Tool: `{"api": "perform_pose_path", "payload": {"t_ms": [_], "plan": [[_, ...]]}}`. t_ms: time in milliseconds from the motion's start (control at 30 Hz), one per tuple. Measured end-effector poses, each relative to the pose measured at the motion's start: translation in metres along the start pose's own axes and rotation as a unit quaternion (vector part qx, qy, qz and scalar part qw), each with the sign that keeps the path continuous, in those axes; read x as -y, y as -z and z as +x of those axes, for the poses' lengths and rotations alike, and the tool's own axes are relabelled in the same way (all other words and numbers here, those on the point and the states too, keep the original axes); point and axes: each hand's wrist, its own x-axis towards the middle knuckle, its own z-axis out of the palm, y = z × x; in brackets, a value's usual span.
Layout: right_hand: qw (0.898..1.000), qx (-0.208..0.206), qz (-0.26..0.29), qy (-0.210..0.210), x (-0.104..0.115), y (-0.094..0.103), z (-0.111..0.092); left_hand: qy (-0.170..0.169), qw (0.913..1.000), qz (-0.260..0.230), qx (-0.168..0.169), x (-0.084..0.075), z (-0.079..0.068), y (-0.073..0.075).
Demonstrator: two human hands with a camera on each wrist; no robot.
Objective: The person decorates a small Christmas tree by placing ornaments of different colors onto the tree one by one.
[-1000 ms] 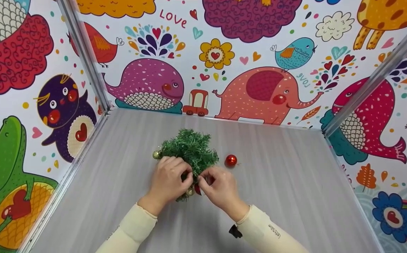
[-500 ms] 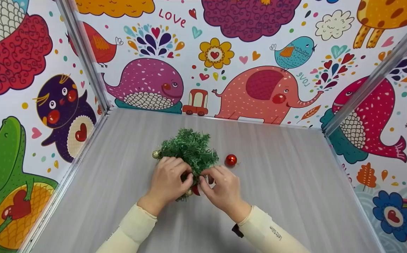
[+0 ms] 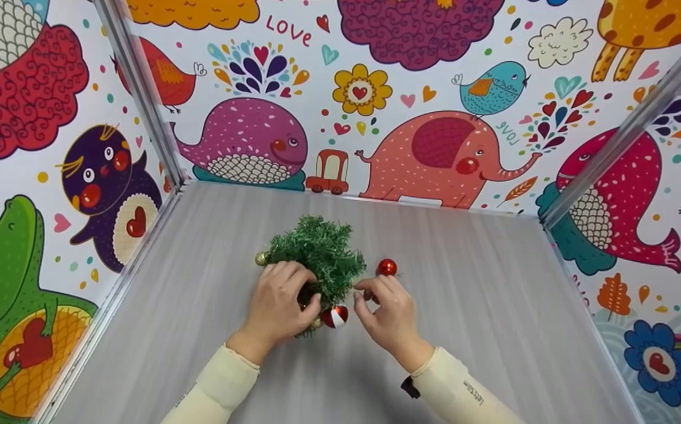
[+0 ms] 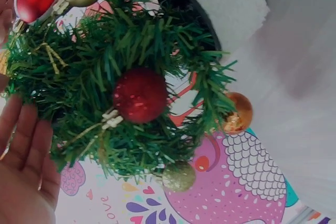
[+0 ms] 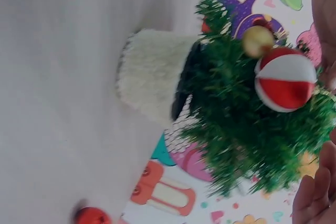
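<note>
A small artificial Christmas tree (image 3: 319,250) stands mid-table in a fuzzy white pot (image 5: 152,74). On its near side hangs a red-and-white bauble (image 3: 335,317), with a gold bauble (image 5: 258,41) beside it. My left hand (image 3: 280,297) is at the tree's near left, its extended fingers against the foliage and thumb apart from the index finger. Just right of the tree, my right hand (image 3: 388,309) has loosely bent fingers with nothing visible between them. In the left wrist view a glittery dark red bauble (image 4: 140,95) hangs among the branches.
A loose red bauble (image 3: 386,267) lies on the grey table (image 3: 469,306), right behind my right fingers. A glittery gold bauble (image 3: 262,258) hangs at the tree's left side. Cartoon-printed panels (image 3: 405,88) with metal corner posts (image 3: 140,88) enclose the table's back and sides.
My right hand has drawn away from the branch to the right, and the red-and-white bauble now shows hanging uncovered. My left hand has shifted slightly left; the tree stays in place.
</note>
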Motion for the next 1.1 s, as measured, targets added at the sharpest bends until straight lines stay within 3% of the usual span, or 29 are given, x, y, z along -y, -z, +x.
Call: {"api": "perform_pose_path", "payload": {"t_ms": [133,267,533,800,1100], "plan": [[0.999,0.009,-0.020,-0.032,-0.017,0.002,-0.011,0.022,0.9997,0.007,0.001,0.004,-0.007,0.001],[0.995,0.042,-0.044,-0.082,-0.036,0.003,-0.022,0.051,0.9981,0.025,0.022,0.007,-0.014,0.000],[0.972,0.117,-0.076,-0.189,-0.070,0.008,-0.047,0.098,0.9895,0.056,0.091,0.007,-0.018,-0.001],[0.953,0.154,-0.091,-0.245,-0.103,0.007,-0.058,0.099,0.9866,0.069,0.111,0.005,-0.016,-0.001],[0.927,0.183,-0.091,-0.314,-0.123,-0.009,-0.051,0.092,0.9864,0.073,0.114,0.005,-0.016,-0.001]]}}
